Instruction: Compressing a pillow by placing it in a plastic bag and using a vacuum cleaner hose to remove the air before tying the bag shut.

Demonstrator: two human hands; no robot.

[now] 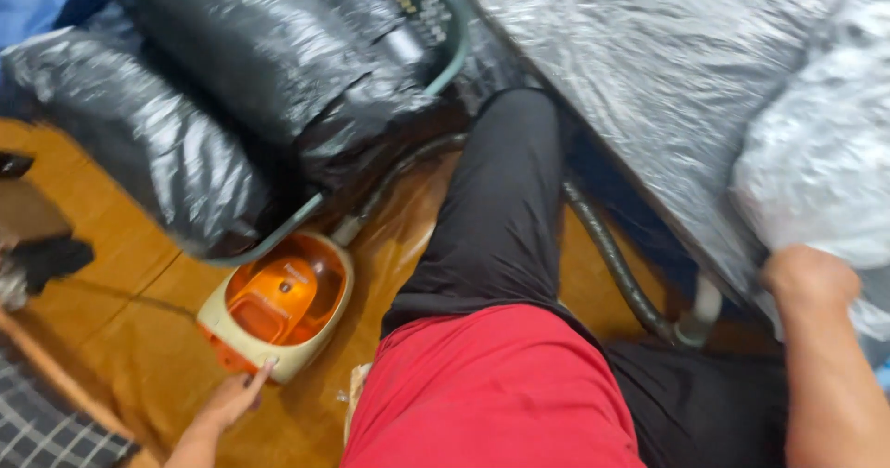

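A: In the head view, much cut off. Left hand (pixel 230 396) seen only at the lower edge, forearm leaving the frame. Right hand (pixel 808 278) partly sunk into the silvery plastic sheet (pixel 649 69), fingers hidden inside the folds.

B: Agreed. Also blurred on the right side, so hard to separate the sheet from the pale bundle (pixel 820 153) beside it. Cannot tell how tightly the right hand closes; looks curled on the plastic, maybe gripping it.

A: And the left hand: loosely open, one finger stretched out, its tip touching the near edge of the small vacuum cleaner (pixel 278 306). Holding nothing.

B: About the cleaner itself: cream body, rounded like an egg, with an orange see-through cover on top and an orange strip low on the side. Standing on the brown wooden floor (pixel 120 338), just left of the black trouser leg (pixel 505 208), below the black plastic bags (pixel 232 69).

A: Long axis running from lower left to upper right. Narrow end pointing up and right, where the grey hose (pixel 612 255) starts, then disappearing behind the leg and coming out again on the right. Top part of the cleaner half shaded by the bags.
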